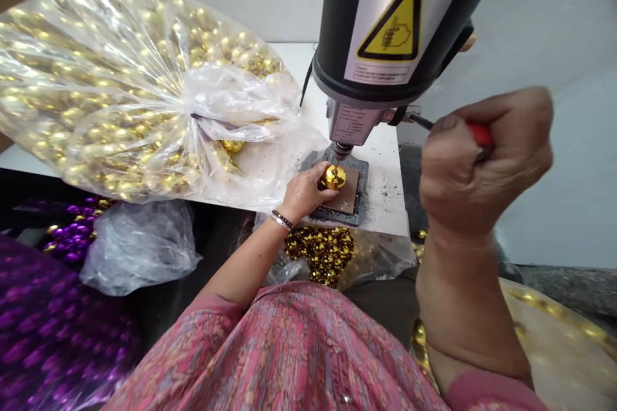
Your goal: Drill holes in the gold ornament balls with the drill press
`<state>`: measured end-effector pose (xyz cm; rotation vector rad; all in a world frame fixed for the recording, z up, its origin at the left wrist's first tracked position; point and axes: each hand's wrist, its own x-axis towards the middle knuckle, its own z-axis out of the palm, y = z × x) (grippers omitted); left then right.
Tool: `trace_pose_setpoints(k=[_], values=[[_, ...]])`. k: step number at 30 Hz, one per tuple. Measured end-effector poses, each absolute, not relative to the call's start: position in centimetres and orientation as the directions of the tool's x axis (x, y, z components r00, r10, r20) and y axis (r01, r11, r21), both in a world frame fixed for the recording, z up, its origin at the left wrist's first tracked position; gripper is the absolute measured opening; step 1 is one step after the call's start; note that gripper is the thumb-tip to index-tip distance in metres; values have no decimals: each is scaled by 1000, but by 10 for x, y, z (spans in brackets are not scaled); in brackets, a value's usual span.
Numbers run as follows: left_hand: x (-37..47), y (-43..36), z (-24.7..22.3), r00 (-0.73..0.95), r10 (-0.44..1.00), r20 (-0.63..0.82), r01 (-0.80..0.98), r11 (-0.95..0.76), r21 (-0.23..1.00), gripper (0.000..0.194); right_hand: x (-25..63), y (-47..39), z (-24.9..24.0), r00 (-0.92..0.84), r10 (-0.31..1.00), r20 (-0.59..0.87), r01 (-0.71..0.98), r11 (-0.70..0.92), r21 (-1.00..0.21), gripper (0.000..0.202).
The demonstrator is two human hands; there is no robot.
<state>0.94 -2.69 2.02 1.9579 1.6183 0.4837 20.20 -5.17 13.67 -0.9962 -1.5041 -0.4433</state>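
Note:
My left hand (308, 191) grips a shiny gold ball (335, 177) between thumb and fingers, on a brown pad (348, 196) over the grey base (362, 180) of a drill press (376, 26). Right above the ball is the machine's chuck (341, 150); its thin bit reaches down to the ball's top, though whether it has entered I cannot tell. Out to the right, my right hand (475, 160) is wrapped round the red knob (482, 139) of the press's lever (419, 120).
A big clear bag of gold balls (120, 90) lies on the white table (393, 205) at left. Below the table edge hangs an open bag of gold pieces (321, 253). Purple balls in a bag (58, 327) stand lower left. Dark shavings dot the tabletop beside the base.

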Motion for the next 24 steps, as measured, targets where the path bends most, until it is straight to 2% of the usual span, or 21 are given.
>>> trace_pose_setpoints(k=[3,6,11,16,20,24], values=[[11,-28,22,214,975,-68,791,-132,597,70,206,-58,117,0,310,951,829,532,-173,12],[12,-29,23,212,975,-63,799,-136,585,68,207,-61,104,-1,307,952,830,532,-170,14],[12,-29,23,213,975,-55,795,-141,590,70,204,-66,93,69,368,927,846,471,-250,20],[9,-29,19,230,972,-46,768,-152,623,70,204,-67,87,80,387,919,854,448,-263,22],[7,-28,15,232,972,-33,752,-157,640,71,205,-64,81,101,401,910,819,486,-305,19],[7,-27,10,226,974,-26,736,-153,659,71,206,-57,69,96,352,931,797,533,-284,15]])
